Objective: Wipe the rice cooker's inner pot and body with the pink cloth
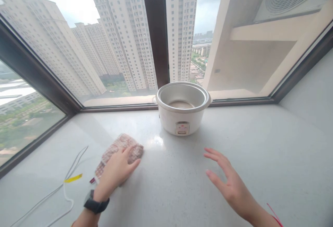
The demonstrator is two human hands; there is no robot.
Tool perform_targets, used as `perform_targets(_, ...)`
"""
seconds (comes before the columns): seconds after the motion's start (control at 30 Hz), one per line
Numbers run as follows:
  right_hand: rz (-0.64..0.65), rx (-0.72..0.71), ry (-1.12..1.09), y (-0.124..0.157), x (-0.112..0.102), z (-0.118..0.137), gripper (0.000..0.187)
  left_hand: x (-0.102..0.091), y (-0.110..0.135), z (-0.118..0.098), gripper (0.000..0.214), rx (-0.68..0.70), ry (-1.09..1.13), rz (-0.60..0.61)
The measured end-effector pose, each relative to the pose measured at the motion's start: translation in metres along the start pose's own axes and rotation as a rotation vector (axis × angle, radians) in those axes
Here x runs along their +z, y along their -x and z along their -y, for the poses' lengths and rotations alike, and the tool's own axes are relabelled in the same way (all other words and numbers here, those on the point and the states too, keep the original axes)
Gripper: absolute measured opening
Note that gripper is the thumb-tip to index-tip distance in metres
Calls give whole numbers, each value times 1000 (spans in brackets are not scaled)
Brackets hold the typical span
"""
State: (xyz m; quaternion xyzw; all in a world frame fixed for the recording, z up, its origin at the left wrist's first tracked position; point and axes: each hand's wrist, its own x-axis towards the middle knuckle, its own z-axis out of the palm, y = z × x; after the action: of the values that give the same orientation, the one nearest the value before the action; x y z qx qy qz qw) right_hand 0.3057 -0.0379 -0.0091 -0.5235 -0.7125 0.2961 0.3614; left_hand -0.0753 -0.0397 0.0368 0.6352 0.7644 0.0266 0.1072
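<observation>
A folded cloth (111, 150) with a reddish-brown and white pattern lies on the white sill at the left. My left hand (117, 168) is on top of it, gripping it with the fingers over the cloth and the thumb out at its right edge; both look slightly blurred. On the right, my right hand (229, 182) hovers over the sill, fingers apart and nothing in them. Beyond both hands stands a white rice cooker (169, 119), upright and lidless, its grey inside showing. A small switch panel faces me. Neither hand touches the cooker.
A white cord (69, 199) with a yellow tag (73, 178) lies loose at the left. Dark window frames (156, 29) edge the sill (182, 185) at the back and left, the cooker close to the back one. A white wall (309, 91) bounds the right.
</observation>
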Motion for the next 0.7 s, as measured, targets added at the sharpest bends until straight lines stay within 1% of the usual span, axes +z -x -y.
perform_targets(0.03,88,-40,21,2,8,8,42,5,11,-23,71,99,106,44)
perform_targets(0.1,239,-151,96,3,23,24,42,10,32,-67,75,341,336,144)
perform_targets(0.13,298,-205,152,3,28,31,43,11,40,-84,75,415,414,173)
perform_targets(0.17,342,-240,215,2,32,35,45,11,45,-97,74,452,460,171)
perform_targets(0.2,374,-251,282,2,34,36,47,9,48,-106,71,470,484,156)
perform_targets(0.27,384,-198,413,2,33,30,49,5,47,-111,63,456,496,97)
perform_targets(0.37,314,-86,539,4,26,3,51,2,35,-99,54,424,520,35)
perform_targets(0.43,275,-73,554,4,19,-17,52,3,26,-90,50,409,557,12)
perform_targets(0.5,264,-92,538,2,13,-30,51,5,15,-84,47,403,611,-23)
perform_targets(0.6,291,-124,502,0,11,-31,48,3,-11,-86,45,401,732,-123)
perform_targets(0.7,360,-155,445,2,18,-18,47,-7,-52,-97,52,313,932,-300)
